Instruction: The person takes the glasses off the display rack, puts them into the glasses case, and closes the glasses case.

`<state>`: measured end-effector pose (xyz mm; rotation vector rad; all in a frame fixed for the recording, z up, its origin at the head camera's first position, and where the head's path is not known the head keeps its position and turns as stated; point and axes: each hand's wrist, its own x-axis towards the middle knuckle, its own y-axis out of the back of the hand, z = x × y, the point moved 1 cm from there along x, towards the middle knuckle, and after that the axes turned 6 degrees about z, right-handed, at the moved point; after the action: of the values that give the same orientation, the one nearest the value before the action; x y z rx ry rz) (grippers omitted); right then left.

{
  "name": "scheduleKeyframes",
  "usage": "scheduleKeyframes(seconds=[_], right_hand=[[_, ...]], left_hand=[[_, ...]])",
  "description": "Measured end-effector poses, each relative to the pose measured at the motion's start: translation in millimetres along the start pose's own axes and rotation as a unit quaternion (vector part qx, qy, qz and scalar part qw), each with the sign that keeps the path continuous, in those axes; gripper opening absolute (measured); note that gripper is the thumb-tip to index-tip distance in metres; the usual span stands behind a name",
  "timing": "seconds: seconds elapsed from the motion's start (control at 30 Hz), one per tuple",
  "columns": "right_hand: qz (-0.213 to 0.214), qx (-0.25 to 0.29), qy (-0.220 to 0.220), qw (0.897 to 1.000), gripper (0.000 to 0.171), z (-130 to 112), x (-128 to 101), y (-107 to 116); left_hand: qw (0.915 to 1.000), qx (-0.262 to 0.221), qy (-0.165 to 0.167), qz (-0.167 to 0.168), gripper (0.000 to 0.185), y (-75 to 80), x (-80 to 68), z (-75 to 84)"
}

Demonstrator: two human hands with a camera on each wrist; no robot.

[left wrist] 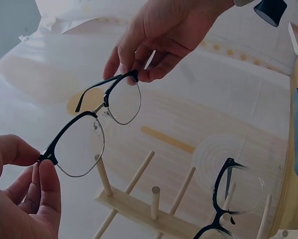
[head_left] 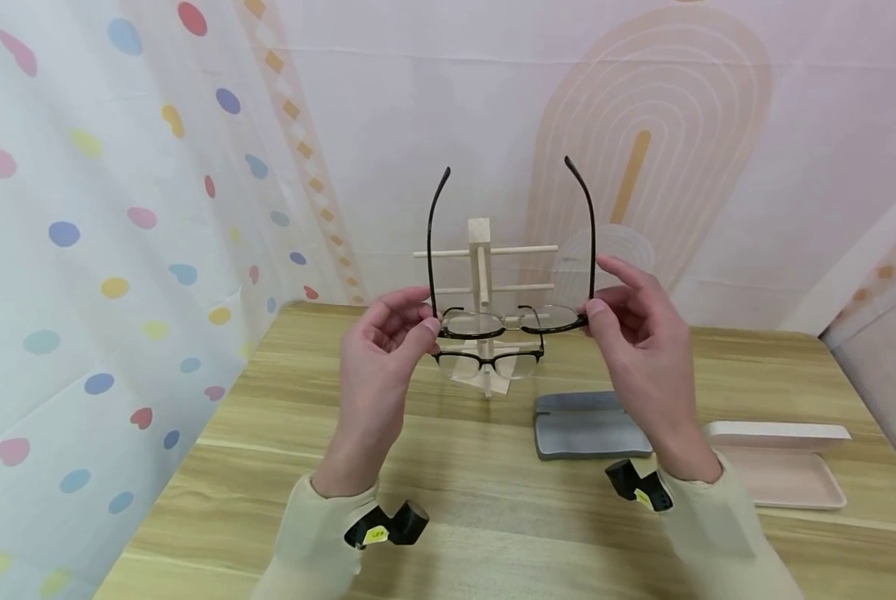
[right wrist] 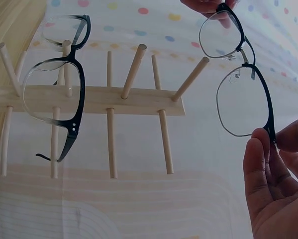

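Note:
Both hands hold up a pair of black half-rim glasses above the table, temples unfolded and pointing up and away. My left hand pinches the frame's left hinge corner between thumb and fingers. My right hand pinches the right corner the same way. The left wrist view shows the glasses between my left hand and my right hand. In the right wrist view my right hand grips the glasses beside the rack.
A wooden peg rack stands behind the hands with a second black pair of glasses on its low pegs. A grey case and an open pink case lie right on the wooden table. Patterned backdrops close three sides.

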<state>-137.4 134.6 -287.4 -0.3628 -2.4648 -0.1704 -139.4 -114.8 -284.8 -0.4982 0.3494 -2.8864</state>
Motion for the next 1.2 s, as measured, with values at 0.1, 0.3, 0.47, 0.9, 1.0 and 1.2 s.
scheduleKeyframes(seconds=[0.1,0.3,0.47,0.9,1.0,1.2], right_hand=[[-0.002,-0.010,0.009,1.000,0.044,-2,-3,4],[-0.004,-0.032,0.031,0.999,0.043,-4,-9,9],[-0.007,-0.050,0.050,0.997,0.045,-2,-15,13],[-0.010,-0.069,0.056,0.996,0.046,3,-31,22],[-0.010,-0.067,0.067,0.995,0.047,6,-34,25],[-0.011,-0.061,0.089,0.994,0.047,10,-39,31]], left_hand=[[1.0000,0.000,-0.007,-0.002,0.029,-1.2,-2.9,-0.2],[0.9999,0.006,-0.016,-0.004,0.028,-2.2,-7.6,-3.1],[0.9998,0.012,-0.015,-0.006,0.027,-2.0,-15.2,-5.6],[0.9997,0.005,-0.022,-0.011,0.027,0.5,-29.1,-14.0],[0.9996,0.011,-0.022,-0.017,0.027,0.4,-31.8,-15.3],[0.9990,0.022,-0.028,-0.028,0.025,-0.2,-37.0,-17.9]])
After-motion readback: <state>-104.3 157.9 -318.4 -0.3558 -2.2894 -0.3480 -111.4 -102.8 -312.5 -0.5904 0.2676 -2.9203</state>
